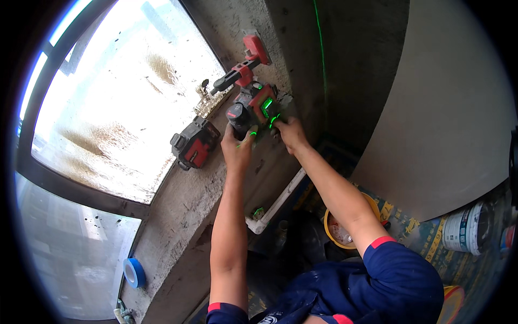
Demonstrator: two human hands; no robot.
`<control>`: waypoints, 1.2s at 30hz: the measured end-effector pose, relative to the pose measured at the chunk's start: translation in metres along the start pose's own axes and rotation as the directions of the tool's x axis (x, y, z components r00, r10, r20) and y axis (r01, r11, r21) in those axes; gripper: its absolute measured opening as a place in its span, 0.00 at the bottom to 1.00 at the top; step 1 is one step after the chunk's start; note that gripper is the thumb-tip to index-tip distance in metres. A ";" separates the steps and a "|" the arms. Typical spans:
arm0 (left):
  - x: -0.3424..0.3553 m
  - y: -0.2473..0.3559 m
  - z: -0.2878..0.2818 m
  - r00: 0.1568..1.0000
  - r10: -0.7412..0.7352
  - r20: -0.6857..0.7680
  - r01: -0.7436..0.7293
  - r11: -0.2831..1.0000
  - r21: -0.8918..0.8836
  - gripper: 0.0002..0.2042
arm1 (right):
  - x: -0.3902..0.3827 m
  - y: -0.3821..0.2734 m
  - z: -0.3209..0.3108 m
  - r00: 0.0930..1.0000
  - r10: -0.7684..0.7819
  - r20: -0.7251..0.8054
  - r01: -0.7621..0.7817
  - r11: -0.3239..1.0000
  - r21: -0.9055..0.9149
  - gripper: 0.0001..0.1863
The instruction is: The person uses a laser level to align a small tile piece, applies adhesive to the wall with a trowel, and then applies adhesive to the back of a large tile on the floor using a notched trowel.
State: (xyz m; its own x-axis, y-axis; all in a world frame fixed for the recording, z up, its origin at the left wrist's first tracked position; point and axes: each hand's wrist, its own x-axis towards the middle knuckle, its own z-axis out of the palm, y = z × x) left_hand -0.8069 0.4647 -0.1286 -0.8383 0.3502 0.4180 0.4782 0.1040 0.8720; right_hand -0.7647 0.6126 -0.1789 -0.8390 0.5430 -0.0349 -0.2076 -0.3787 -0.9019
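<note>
Two hands on one laser level (259, 105), red and black, glowing green at its windows, standing on the concrete window ledge (178, 216) close against the wall corner.

Left hand (237, 146): fingers curled up around the near side of the level's dark round body, green light falling on one fingertip. Right hand (290, 133): fingers pressed against the level's right lower edge, closed on it rather than spread.

Mount: red bracket (249, 62) with a black arm, fixed to the wall above and reaching down toward the level.

Handling, by judgement: a compact, stiff, fairly heavy block for its size; hard plastic shell, not slippery. Glass windows and the works inside look delicate, so best held by the base and solid sides, both hands, kept upright and off the windows.

Nearby: red and black case (194, 143) on the ledge, just left of the level; blue tape roll (133, 271) further along the ledge; white pipe (278, 202) below; yellow bucket (337, 229) and white pail (464, 227) on the floor.
</note>
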 end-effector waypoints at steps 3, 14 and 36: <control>0.002 -0.001 0.000 1.000 -0.008 0.001 0.008 0.999 0.033 0.17 | -0.001 -0.001 0.001 1.000 -0.014 0.012 0.014 1.000 0.018 0.06; 0.005 -0.008 0.002 1.000 0.007 0.000 -0.007 0.999 -0.049 0.18 | 0.002 0.002 -0.001 1.000 -0.002 0.015 0.001 1.000 0.022 0.07; 0.010 -0.026 -0.017 0.983 0.071 -0.166 -0.057 0.995 0.085 0.26 | -0.008 -0.051 0.029 0.769 -0.595 0.232 0.612 0.581 -0.536 0.19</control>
State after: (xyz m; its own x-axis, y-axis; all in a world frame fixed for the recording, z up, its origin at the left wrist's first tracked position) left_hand -0.8323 0.4501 -0.1427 -0.8340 0.1969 0.5154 0.5462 0.1627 0.8217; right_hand -0.7621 0.6056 -0.1198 -0.6384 0.4693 0.6101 -0.3644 0.5139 -0.7766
